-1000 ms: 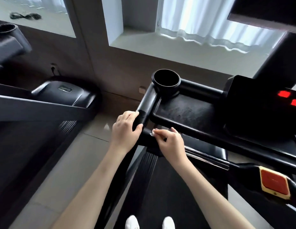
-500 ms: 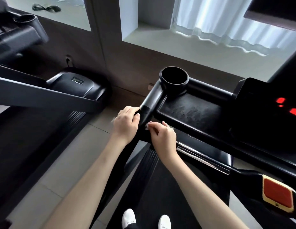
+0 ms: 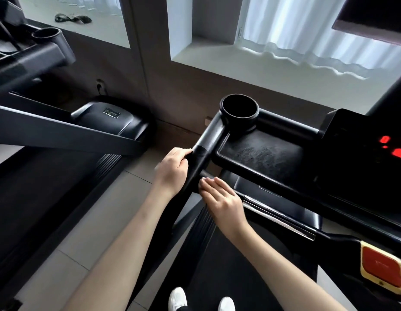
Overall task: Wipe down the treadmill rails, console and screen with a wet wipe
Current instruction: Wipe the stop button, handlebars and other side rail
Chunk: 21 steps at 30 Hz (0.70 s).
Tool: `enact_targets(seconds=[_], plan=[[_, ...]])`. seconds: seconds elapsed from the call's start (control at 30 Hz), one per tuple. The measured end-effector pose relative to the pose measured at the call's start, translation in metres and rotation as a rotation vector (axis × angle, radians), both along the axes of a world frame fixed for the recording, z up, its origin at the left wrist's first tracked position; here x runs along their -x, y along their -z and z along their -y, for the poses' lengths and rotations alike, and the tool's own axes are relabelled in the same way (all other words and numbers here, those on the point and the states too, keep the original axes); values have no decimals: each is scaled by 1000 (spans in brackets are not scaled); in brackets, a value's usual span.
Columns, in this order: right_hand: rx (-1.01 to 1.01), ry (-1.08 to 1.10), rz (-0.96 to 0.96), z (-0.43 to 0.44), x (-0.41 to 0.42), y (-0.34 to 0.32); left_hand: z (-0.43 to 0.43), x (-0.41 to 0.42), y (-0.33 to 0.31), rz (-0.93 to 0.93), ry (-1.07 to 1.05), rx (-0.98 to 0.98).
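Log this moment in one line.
left hand: grips rail | right hand: fingers straight, beside rail | wipe: not clearly visible | display: lit red

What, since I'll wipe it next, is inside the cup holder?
In the cup holder only dark inner wall shows; nothing tops the rim. Its bottom hides in shadow.

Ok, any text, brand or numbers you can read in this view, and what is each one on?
Nothing reads clearly.
Badge on the motor cover to the left: script logo, too small to read.
Red display on the console: lit segments, blurred and cut off by the frame edge.
Red button at lower right: faint mark, unreadable.
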State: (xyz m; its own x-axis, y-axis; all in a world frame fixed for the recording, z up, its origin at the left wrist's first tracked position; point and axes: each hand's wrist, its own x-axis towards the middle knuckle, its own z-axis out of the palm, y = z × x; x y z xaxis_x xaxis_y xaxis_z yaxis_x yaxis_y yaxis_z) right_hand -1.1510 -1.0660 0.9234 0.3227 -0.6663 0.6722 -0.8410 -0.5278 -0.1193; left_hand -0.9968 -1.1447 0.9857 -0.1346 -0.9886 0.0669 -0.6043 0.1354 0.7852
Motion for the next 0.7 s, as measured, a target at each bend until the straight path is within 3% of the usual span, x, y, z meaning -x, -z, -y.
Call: enact_targets(seconds=[0.13,0.33,0.43,0.6,0.7], plan=[[68,-57,-132,2,16,1,1,-1,0,5,-2,2],[47,-44,-104,5,8,1,5,-1,7,-1,-5,37],[13,-7,10,1,19,-3,4,-1,7,7,-3,65],[-159,228,378,29,-14,-24,4,0,4,13,-5,51],[-242,200,379,19,-5,-21,2,0,3,18,-7,45]])
